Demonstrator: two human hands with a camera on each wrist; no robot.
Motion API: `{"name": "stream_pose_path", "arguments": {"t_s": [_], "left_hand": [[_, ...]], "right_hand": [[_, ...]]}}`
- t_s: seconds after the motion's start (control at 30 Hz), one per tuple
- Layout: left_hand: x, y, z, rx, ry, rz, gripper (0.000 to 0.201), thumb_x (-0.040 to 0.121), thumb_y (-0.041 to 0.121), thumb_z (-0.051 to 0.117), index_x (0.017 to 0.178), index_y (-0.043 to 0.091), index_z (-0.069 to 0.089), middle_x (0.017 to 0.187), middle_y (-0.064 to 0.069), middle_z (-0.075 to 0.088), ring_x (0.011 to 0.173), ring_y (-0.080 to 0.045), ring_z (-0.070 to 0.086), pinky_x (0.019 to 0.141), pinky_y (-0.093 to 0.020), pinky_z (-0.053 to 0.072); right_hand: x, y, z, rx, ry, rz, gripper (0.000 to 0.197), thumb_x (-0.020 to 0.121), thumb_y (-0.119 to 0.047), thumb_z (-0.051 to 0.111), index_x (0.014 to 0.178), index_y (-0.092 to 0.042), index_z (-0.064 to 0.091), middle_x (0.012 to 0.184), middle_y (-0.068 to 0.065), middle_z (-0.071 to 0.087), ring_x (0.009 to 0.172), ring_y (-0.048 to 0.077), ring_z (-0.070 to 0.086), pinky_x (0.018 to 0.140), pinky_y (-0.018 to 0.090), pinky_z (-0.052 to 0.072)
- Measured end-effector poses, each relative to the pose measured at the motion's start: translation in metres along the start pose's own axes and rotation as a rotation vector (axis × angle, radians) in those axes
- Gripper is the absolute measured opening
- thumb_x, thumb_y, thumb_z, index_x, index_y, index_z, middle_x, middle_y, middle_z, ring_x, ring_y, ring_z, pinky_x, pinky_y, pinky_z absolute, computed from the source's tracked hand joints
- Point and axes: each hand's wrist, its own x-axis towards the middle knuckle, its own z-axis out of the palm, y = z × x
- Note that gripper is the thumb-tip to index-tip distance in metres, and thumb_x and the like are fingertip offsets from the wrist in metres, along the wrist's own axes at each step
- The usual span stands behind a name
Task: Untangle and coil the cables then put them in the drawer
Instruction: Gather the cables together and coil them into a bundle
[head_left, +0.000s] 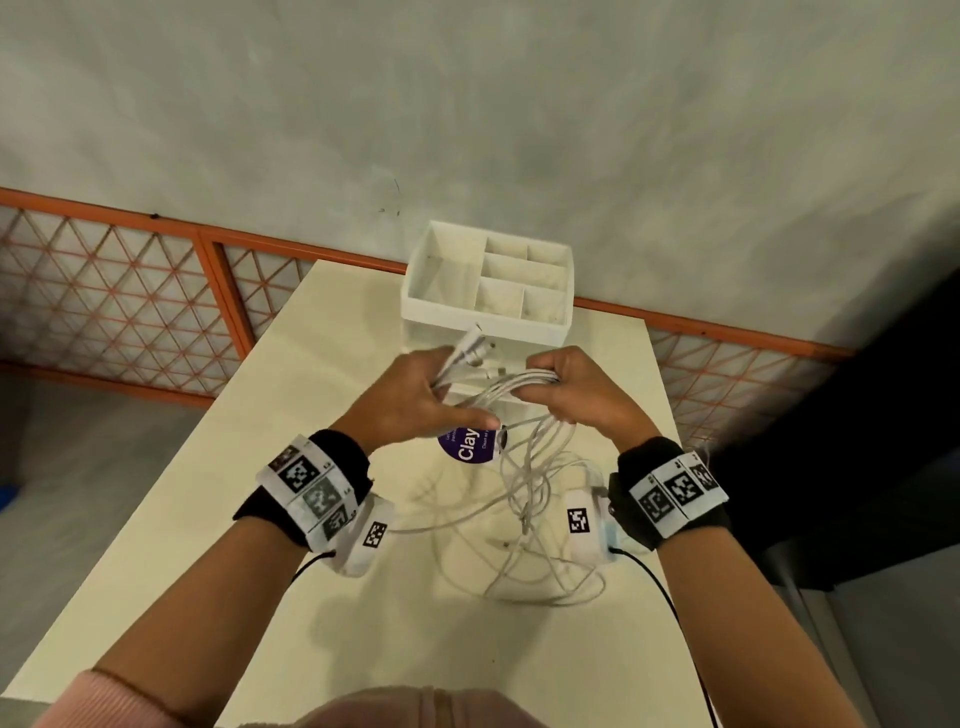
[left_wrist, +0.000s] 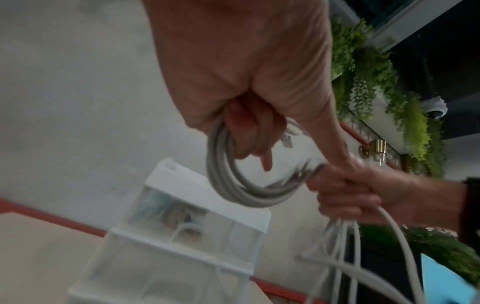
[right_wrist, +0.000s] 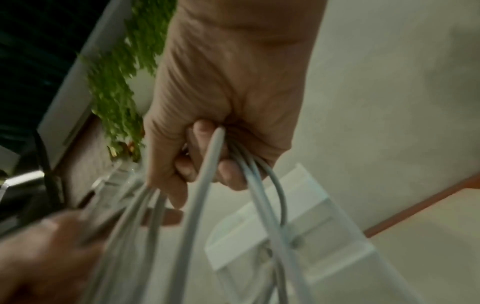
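Observation:
Both hands hold a bundle of white cables (head_left: 506, 387) above the table, in front of the white drawer unit (head_left: 488, 291). My left hand (head_left: 415, 395) grips one end, where several plugs (head_left: 470, 345) stick up past the fingers. My right hand (head_left: 571, 389) grips the other side of the same looped strands. In the left wrist view the cables (left_wrist: 233, 185) curve in a coil from my left hand (left_wrist: 246, 131) to the right hand (left_wrist: 348, 191). In the right wrist view my right hand (right_wrist: 207, 160) clutches several strands (right_wrist: 202, 195). Loose tangled cable (head_left: 535, 525) hangs down onto the table.
The cream table (head_left: 208, 597) is narrow, with edges close on both sides. The drawer unit has an open compartment tray on top. A round purple lid (head_left: 470, 444) marked "Clay" lies under the hands. An orange-framed lattice rail (head_left: 130, 291) runs behind the table.

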Motion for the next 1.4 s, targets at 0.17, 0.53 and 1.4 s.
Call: {"name": "stream_pose_path", "arguments": {"t_s": [0.17,0.53,1.4], "left_hand": [[0.008,-0.006,0.007,-0.085,0.039,-0.046,0.025,0.087,0.011,0.067,0.066,0.023,0.059,0.041,0.01,0.047,0.039,-0.002,0.038,0.044,-0.018,0.033],[0.019,0.01,-0.052,-0.418,0.637,0.061,0.022,0.089,0.018,0.063,0.075,0.002,0.061,0.043,0.013,0.036,0.037,-0.001,0.028,0.04,-0.013,0.028],[0.02,-0.015,0.011,0.043,0.267,0.074,0.014,0.089,0.017,0.065,0.102,0.017,0.069,0.07,0.006,0.063,0.053,0.009,0.053,0.055,-0.006,0.038]], "right_hand": [[-0.001,-0.019,-0.002,0.062,-0.006,-0.07,0.003,0.08,-0.006,0.069,0.08,-0.003,0.069,0.049,-0.005,0.051,0.036,0.003,0.041,0.042,0.021,0.037],[-0.006,0.076,0.012,0.098,-0.014,0.188,0.05,0.088,-0.041,0.061,0.05,-0.009,0.056,0.046,0.001,0.056,0.062,0.017,0.062,0.071,0.024,0.04],[-0.007,-0.027,-0.013,0.136,-0.183,-0.024,0.048,0.097,-0.046,0.042,0.068,-0.014,0.063,0.044,-0.009,0.032,0.042,0.009,0.026,0.047,0.023,0.024]]}}
